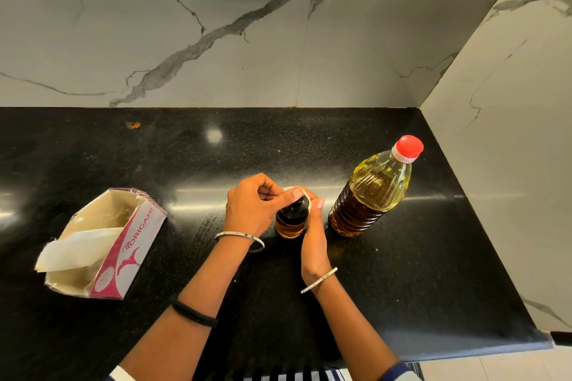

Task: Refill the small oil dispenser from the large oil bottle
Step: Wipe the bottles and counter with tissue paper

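Far left on the black worktop (192, 161) there's an open tissue box (123, 252) lying tilted, one tissue sticking out. In the middle, the left hand (252, 209) has its fingers curled over the top of the small oil dispenser (289, 226), thumb pinching the cap rim. The right hand (314, 241) is wrapped round the dispenser's side. Just to the right stands the large oil bottle (370, 195), upright, red cap (408, 145) still on.
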